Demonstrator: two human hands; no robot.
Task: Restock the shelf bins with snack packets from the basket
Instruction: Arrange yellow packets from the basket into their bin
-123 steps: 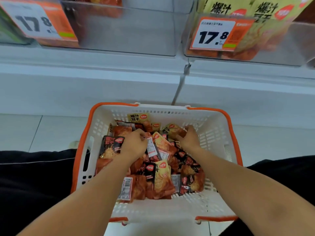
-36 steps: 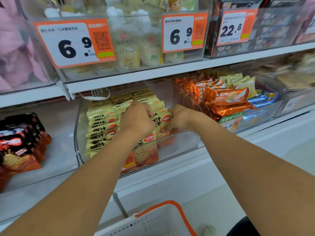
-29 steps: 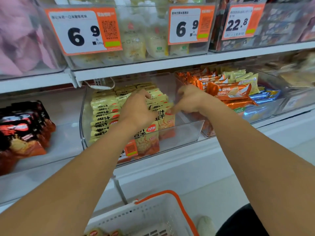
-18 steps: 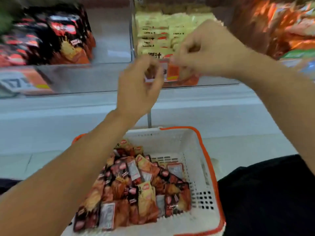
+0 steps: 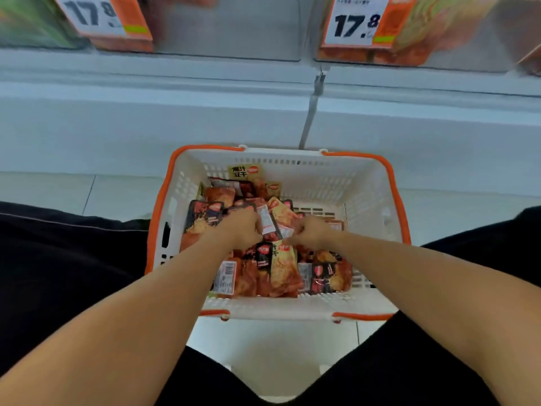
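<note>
A white basket with orange rim (image 5: 393,186) stands on the floor between my knees, holding several snack packets: yellow ones (image 5: 283,269), black-and-red ones (image 5: 205,215) and orange ones. My left hand (image 5: 242,230) is down in the middle of the pile, its fingers curled into the packets beside a white-backed packet (image 5: 267,220). My right hand (image 5: 311,233) lies just to its right, also curled on packets in the pile. The fingertips of both hands are hidden. Above, a clear shelf bin (image 5: 234,30) is nearly bare, and the bin to its right (image 5: 439,33) holds yellow packets.
Orange price tags reading 17.8 hang on the left bin (image 5: 99,16) and the right bin (image 5: 358,22). A white shelf ledge (image 5: 175,80) runs across above the basket. A grey strip (image 5: 308,118) hangs down from it. My black-trousered knees (image 5: 58,273) flank the basket.
Both hands came away from the yellow-packet bin and dropped into the basket pile. My view swung down from the shelves to the basket.
</note>
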